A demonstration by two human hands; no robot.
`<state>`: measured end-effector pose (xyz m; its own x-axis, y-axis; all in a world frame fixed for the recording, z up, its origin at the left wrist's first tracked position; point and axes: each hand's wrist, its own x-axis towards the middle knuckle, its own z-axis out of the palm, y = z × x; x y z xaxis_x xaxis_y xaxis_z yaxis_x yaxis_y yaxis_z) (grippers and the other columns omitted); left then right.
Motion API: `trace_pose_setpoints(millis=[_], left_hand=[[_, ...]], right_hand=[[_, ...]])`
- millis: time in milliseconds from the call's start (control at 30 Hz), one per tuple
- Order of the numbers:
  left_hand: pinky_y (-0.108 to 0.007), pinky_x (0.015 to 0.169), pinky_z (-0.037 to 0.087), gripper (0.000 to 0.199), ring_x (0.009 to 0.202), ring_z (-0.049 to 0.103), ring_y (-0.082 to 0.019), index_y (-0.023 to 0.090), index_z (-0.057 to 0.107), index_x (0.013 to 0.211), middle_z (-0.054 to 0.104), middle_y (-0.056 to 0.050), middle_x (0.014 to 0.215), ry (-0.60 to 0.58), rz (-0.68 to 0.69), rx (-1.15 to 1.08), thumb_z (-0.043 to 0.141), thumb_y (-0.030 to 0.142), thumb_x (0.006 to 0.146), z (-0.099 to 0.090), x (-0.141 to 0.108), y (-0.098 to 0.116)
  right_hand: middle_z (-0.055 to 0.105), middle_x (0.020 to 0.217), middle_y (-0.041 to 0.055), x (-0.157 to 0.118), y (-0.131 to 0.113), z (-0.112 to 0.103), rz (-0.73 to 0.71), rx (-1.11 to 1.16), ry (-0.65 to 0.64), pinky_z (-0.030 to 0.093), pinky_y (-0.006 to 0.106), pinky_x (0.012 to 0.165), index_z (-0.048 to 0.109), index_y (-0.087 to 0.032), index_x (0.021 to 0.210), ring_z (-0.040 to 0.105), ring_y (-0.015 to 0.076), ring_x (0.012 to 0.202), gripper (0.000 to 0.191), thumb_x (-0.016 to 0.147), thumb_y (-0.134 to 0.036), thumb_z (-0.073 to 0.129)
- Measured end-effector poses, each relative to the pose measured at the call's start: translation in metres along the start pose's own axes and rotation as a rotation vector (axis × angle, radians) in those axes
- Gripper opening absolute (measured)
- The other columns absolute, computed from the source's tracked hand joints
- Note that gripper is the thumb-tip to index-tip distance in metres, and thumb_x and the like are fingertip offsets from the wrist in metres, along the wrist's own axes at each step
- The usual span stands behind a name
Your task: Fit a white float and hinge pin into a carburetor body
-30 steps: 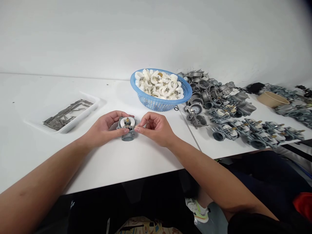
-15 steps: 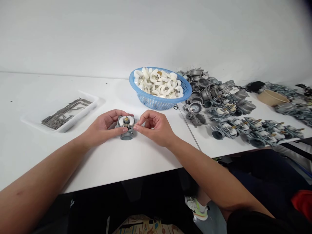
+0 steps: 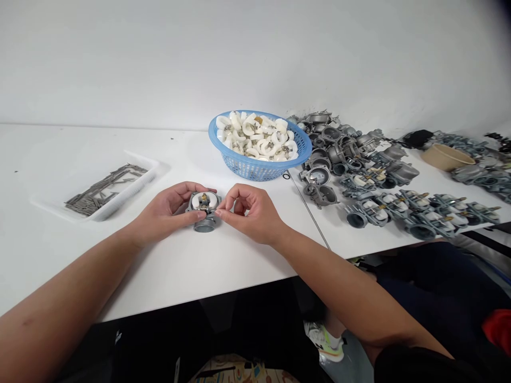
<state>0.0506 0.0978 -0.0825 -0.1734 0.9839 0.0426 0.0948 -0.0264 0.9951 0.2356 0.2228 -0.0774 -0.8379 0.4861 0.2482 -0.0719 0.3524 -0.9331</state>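
Note:
A grey metal carburetor body (image 3: 204,225) stands on the white table, with a white float (image 3: 197,201) and brass parts on its upper side. My left hand (image 3: 167,213) is wrapped round its left side, the thumb lying across the front by the float. From the right, my right hand (image 3: 251,211) pinches a thin metal pin (image 3: 214,211) between thumb and forefinger. The pin points left at the float's hinge; how far it sits in the hinge is too small to tell.
A white tray (image 3: 99,214) of thin metal pins lies at left. Behind my hands stands a blue basket (image 3: 261,170) of white floats. Many carburetor bodies (image 3: 339,154) crowd the right side, with a tan bowl (image 3: 447,157) beyond. A table seam (image 3: 309,213) runs to my right.
The view has shifted slightly. My hands keep the same hold on the carburetor body and the pin, and my right-hand fingers have moved only a little.

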Motion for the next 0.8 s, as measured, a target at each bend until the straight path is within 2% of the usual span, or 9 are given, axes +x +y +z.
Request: trace_pose_setpoints(millis=[333, 567, 800], left_hand=[[-0.030, 0.073, 0.057, 0.042, 0.088, 0.065, -0.018, 0.021, 0.062, 0.114, 0.067, -0.010, 0.111, -0.001, 0.011, 0.010, 0.080, 0.033, 0.079, -0.0019, 0.0003, -0.0031], [-0.028, 0.071, 0.056, 0.040, 0.084, 0.065, -0.016, 0.021, 0.062, 0.114, 0.068, -0.009, 0.111, 0.002, 0.003, 0.024, 0.079, 0.034, 0.079, -0.0008, -0.0001, -0.0012], [-0.028, 0.070, 0.057, 0.039, 0.082, 0.064, -0.017, 0.020, 0.062, 0.111, 0.068, -0.009, 0.104, -0.015, 0.015, 0.014, 0.079, 0.034, 0.079, -0.0005, 0.0005, -0.0003]], right_hand=[[0.067, 0.081, -0.0014, -0.0022, -0.0065, -0.0019, -0.050, -0.157, 0.003, 0.034, 0.022, 0.049, 0.060, -0.021, 0.079, 0.043, 0.0067, 0.051, 0.009, 0.082, -0.024, 0.068], [0.068, 0.084, -0.0013, -0.0023, -0.0064, -0.0006, -0.104, -0.176, 0.041, 0.034, 0.023, 0.049, 0.060, -0.021, 0.080, 0.044, 0.0067, 0.052, 0.010, 0.084, -0.025, 0.068], [0.070, 0.087, -0.0006, -0.0035, -0.0048, 0.0037, -0.096, -0.175, 0.034, 0.033, 0.022, 0.048, 0.058, -0.020, 0.078, 0.040, 0.0055, 0.049, 0.013, 0.085, -0.025, 0.068]])
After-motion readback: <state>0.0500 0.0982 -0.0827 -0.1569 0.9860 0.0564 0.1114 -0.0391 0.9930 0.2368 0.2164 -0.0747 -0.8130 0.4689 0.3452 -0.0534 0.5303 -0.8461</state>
